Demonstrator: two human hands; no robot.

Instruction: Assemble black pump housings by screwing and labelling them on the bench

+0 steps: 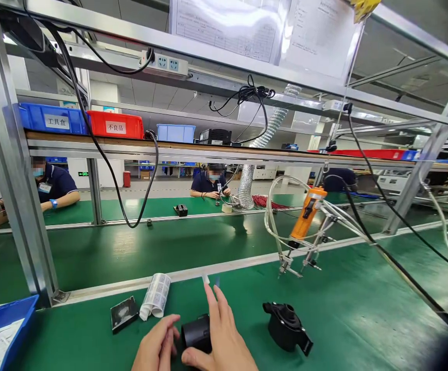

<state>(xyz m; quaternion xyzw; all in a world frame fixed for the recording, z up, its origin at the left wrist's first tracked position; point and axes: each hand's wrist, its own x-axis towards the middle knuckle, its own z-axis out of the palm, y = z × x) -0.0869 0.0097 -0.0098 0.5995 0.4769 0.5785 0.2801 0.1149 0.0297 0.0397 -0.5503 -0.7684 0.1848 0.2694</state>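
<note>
A black cylindrical part (196, 334) lies between my hands, its round end toward the left. My left hand (156, 344) is just left of it, thumb and fingers loosely bent and apart, with nothing visible in them. My right hand (224, 332) covers the cylinder's right end, its thumb along the lower side. Its index and middle fingers stretch forward, and a small white piece, perhaps a sticker (206, 279), shows at the index fingertip. A roll of printed labels (156, 294) and a black square block (124, 314) lie to the left. A black housing (288, 327) sits to the right.
An orange electric screwdriver (304, 216) hangs on an arm at right. A blue bin (5, 335) with white pieces stands at the left edge. A metal rail (224, 266) crosses behind the hands. Cables (131, 224) hang from the shelf. Two co-workers sit across the bench.
</note>
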